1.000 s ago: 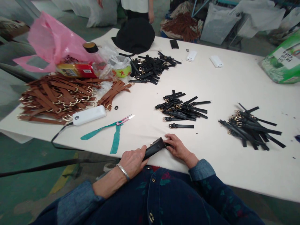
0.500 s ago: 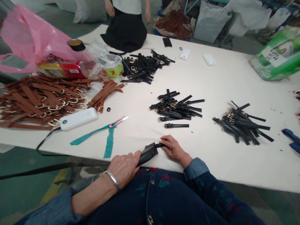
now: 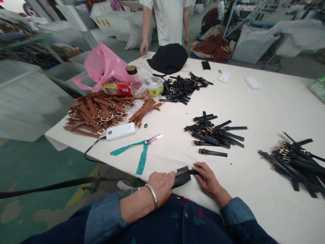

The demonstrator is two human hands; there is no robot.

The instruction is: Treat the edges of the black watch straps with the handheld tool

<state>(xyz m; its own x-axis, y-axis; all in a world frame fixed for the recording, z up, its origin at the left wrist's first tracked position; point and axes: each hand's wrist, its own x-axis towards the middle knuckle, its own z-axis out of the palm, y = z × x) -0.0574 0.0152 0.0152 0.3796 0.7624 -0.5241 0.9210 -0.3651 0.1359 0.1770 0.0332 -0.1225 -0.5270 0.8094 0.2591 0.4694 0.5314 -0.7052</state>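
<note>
My left hand [image 3: 160,185], with a silver bangle at the wrist, is wrapped round the wide part of a black leather strap [image 3: 182,177] at the table's front edge. My right hand [image 3: 206,179] pinches the narrow black end coming out of that wide part. A long dark band [image 3: 63,185] stretches off to the left; whether it joins the held strap is hidden. Just beyond my hands lies a single short black buckle strap [image 3: 213,153], in front of a pile of black buckle straps [image 3: 215,132]. Pink-handled thread snips [image 3: 152,139] tied with teal ribbon [image 3: 142,159] rest to the left.
Brown buckle straps [image 3: 95,113] are heaped at the left beside a white power bank [image 3: 121,131]. Farther back are a pink bag [image 3: 104,66], a black cap [image 3: 169,58] and more black straps [image 3: 181,88]. Another pile [image 3: 294,162] lies right. A person [image 3: 169,22] stands across the table.
The camera view has swung up and to the left, so everything sits farther right in the picture. Both hands keep the same hold on the black strap.
</note>
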